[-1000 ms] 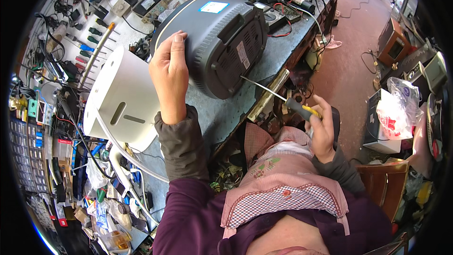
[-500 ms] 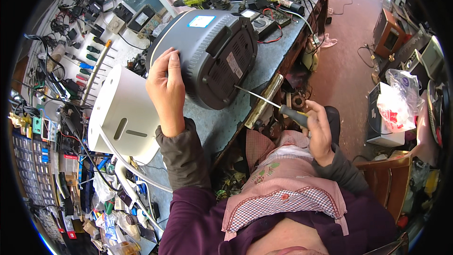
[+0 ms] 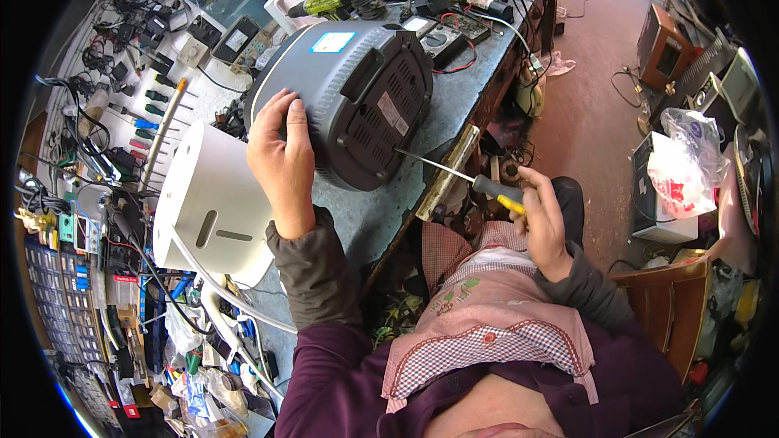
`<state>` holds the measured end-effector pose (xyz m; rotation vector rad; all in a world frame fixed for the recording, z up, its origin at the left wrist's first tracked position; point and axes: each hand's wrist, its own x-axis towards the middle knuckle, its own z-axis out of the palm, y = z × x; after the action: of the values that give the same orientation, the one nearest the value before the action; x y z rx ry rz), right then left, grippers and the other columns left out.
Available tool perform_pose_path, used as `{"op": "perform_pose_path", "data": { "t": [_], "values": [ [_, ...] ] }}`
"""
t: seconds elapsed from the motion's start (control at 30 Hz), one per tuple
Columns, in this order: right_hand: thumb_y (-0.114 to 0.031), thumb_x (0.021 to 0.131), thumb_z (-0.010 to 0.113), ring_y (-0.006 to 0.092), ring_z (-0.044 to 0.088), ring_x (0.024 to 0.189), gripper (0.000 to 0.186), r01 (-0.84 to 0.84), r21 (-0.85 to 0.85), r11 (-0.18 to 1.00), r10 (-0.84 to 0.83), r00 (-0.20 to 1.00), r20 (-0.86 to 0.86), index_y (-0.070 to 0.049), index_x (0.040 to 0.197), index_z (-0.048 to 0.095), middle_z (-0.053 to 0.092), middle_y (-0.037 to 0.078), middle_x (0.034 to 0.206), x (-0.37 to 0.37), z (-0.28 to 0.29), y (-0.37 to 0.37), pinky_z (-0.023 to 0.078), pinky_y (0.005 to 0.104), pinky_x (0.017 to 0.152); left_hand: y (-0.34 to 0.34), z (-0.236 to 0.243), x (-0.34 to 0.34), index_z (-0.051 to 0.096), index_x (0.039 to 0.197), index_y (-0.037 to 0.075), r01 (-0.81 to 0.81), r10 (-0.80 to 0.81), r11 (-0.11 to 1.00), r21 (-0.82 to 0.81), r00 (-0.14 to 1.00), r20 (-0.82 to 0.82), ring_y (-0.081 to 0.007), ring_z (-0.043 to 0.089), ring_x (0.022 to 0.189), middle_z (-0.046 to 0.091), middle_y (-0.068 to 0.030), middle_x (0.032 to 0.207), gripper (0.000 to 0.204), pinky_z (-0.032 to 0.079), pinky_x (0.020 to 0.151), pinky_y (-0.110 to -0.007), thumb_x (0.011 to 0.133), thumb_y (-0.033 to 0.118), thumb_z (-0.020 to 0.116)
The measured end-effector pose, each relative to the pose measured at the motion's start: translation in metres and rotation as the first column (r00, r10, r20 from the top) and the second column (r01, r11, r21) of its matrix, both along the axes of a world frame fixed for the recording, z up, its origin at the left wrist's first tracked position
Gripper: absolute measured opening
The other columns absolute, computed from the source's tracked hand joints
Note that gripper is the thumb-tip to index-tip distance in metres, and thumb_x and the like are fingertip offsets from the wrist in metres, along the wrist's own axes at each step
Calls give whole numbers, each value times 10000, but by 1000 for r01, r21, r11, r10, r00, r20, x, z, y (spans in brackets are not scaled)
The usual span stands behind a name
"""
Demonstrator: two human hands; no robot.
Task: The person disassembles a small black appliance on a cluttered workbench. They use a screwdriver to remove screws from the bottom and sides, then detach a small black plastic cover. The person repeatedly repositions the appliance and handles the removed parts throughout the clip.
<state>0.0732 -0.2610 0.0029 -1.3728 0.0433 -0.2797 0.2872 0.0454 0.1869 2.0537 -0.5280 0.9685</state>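
Turns the screwdriver (image 3: pixel 485 186) a bit since half a second ago: now shows much more yellow on the low side of the handle. Keeps the thin metal tip at the same place on the bottom of the dark machine (image 3: pixel 349 97). Probably means a twist at that one spot, and not a jump to a new one. Cannot see the meeting place well, so cannot tell of anything coming loose. Seems to loosen the right hand (image 3: pixel 548 231) a little too, holding just the back end of the handle in bent fingers. Cannot tell how tight. Lays the left hand (image 3: pixel 281 154) on the machine's side, fingers close together and thumb next to them, pinching nothing. Looks like a way to stop wobbling. Has the machine tipped over on its side on the table (image 3: pixel 373 215), close to the near edge, bottom turned toward the right hand. Has a white shell (image 3: pixel 215 199) with two slots just beside the left hand, and a green drill (image 3: pixel 324 2) past the machine, toward the table's far end.
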Motion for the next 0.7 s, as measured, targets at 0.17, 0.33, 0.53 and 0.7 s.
{"op": "perform_pose_path", "data": {
  "t": [0.17,0.33,0.53,0.7],
  "values": [
    [-110,1156,527,105,581,908,548,113,-6,994,-112,991,71,-23,1688,428,607,72,1237,10,9,12,501,255,813,-4,-1,0,838,1202,-4,-11,10,1000,25,1000,24,-306,783,1188,834,-169,1275,221,578,1069,-388,1067,161,778],
    [-270,1207,604,122,612,924,503,305,-267,914,-176,891,418,-15,1626,492,651,78,1153,15,-10,12,537,284,879,-5,-1,0,837,1188,0,-32,29,998,52,998,57,-314,784,1186,834,-168,1272,217,581,1064,-393,1060,166,784],
    [-164,1173,599,129,621,1021,519,70,-84,994,-65,996,57,-14,1649,455,627,75,1200,5,-2,0,530,300,949,-6,-1,-2,836,1186,1,-56,53,997,59,997,55,-318,784,1180,834,-163,1271,227,581,1056,-387,1070,186,774],
    [-83,1114,561,135,601,1099,590,38,24,999,-36,998,-55,-27,1690,444,605,71,1285,10,6,3,487,283,1028,-5,-1,-2,836,1191,4,-60,55,996,70,997,61,-315,785,1177,835,-162,1269,226,581,1057,-386,1068,183,774]
  ]
}}
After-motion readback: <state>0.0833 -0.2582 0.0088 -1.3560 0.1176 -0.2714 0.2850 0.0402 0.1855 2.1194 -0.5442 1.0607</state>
